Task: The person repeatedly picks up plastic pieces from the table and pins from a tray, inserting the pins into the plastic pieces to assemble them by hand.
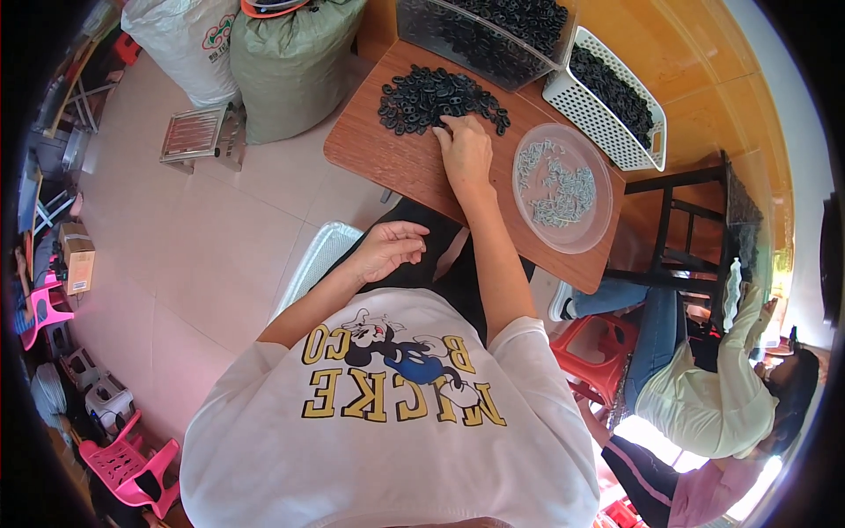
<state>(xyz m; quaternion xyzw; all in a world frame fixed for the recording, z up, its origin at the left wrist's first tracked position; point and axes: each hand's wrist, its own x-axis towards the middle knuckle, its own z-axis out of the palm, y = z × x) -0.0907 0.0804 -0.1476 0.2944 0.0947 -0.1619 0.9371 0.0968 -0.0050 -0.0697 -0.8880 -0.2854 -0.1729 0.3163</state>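
My right hand (466,151) reaches over the brown table to the near edge of a pile of small black oval ring pieces (421,99). Its thumb and fingertips are bent together at one of these black pieces, mostly hidden by the fingers. Over my lap hangs my left hand (387,252), its fingers loosely stretched out to the right with nothing visible in them. To the right of my right forearm, a round clear plastic tray (588,238) holds many small silvery metal parts (568,195).
Behind the pile, a clear bin (458,55) and a white perforated basket (607,132) hold more black pieces. Full sacks (286,75) and a metal stool (195,136) stand at the left. A co-worker (704,396) sits at the right beside a red chair (598,356).
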